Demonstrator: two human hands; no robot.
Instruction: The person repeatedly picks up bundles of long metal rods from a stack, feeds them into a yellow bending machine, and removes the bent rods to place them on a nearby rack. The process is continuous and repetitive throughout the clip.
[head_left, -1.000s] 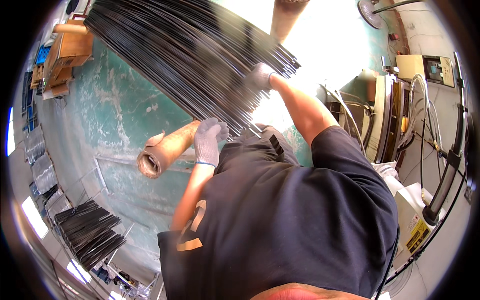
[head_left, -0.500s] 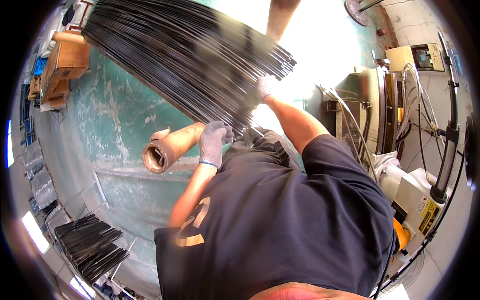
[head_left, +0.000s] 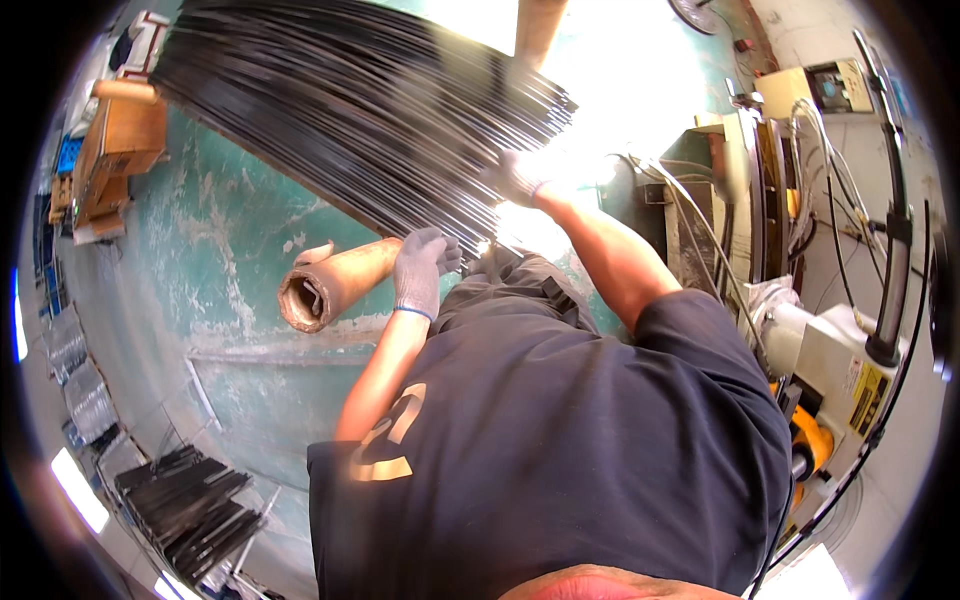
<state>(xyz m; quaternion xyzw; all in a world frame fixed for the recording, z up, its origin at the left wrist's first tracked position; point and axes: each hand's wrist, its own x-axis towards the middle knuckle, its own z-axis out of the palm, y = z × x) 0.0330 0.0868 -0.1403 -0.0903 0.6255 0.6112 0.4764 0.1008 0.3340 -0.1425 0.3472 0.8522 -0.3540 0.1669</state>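
A wide spread of long, thin dark rods (head_left: pixel 340 110) stretches from the far left toward me, its near ends by my waist. My left hand (head_left: pixel 424 268), in a grey knit glove, has its fingers curled at the nearest rod ends; what they hold is hidden. Beside it, the rolled end of a brown cardboard tube (head_left: pixel 345 280) sticks out at the near edge of the rods. My right hand (head_left: pixel 515 178), also gloved, is at the right side of the rod ends. Motion smears its fingers, so their grip cannot be made out.
A second brown tube (head_left: pixel 540 32) stands out beyond the rods. At the right are a machine with hanging cables (head_left: pixel 740 190), a control box (head_left: pixel 815 88) and a black pole (head_left: pixel 895 220). Brown cartons (head_left: pixel 125 135) stand far left; another stack of dark strips (head_left: pixel 190 510) lies lower left.
My right hand has moved a little left along the rod ends. My left hand stays beside the cardboard tube, fingers still curled. The whole view has shifted slightly.
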